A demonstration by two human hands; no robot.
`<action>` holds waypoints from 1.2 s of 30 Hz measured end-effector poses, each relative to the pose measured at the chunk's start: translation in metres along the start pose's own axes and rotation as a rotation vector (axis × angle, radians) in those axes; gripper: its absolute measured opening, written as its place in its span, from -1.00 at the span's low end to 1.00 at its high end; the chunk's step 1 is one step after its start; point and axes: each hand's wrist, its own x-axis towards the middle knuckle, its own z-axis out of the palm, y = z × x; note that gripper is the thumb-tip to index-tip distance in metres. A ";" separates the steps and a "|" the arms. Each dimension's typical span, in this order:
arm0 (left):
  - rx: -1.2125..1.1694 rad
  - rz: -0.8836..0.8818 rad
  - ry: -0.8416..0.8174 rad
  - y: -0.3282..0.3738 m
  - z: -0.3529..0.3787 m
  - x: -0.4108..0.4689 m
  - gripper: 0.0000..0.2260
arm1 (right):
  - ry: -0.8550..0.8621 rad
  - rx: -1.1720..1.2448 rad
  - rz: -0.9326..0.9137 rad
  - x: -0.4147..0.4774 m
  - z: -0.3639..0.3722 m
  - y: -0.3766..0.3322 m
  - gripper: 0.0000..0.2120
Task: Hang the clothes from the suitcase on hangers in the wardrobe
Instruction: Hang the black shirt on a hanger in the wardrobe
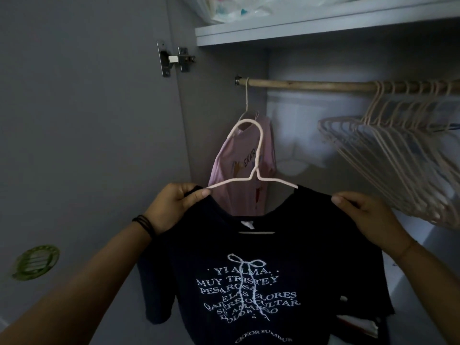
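Note:
A black T-shirt (261, 270) with white lettering and a bow print sits on a pale pink wire hanger (256, 155), whose hook points up in front of the wardrobe. My left hand (174, 207) grips the shirt's left shoulder together with the hanger's arm. My right hand (368, 215) pinches the shirt's right shoulder. Above and behind runs the wooden rail (323, 84). A pink T-shirt (239, 170) hangs from the rail's left end, right behind the held hanger.
Several bare pink hangers (388, 155) hang bunched at the rail's right end. A shelf (323, 23) above carries a plastic bag (236, 8). The open wardrobe door (87, 120) with its hinge (174, 58) stands at the left.

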 end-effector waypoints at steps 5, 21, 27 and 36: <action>-0.118 -0.048 0.097 -0.007 -0.007 -0.002 -0.76 | 0.037 -0.008 0.010 0.001 -0.014 0.019 -0.27; -0.059 -0.096 -0.058 -0.029 -0.007 -0.002 -0.89 | -0.208 0.095 0.086 -0.001 -0.028 -0.002 -0.60; -0.059 -0.197 -0.072 -0.050 -0.004 -0.005 -0.85 | -0.159 0.082 0.137 -0.005 -0.049 0.004 -0.76; 0.182 -0.020 0.154 -0.006 0.063 0.000 -0.57 | -0.195 0.103 0.302 -0.020 -0.046 0.008 -0.71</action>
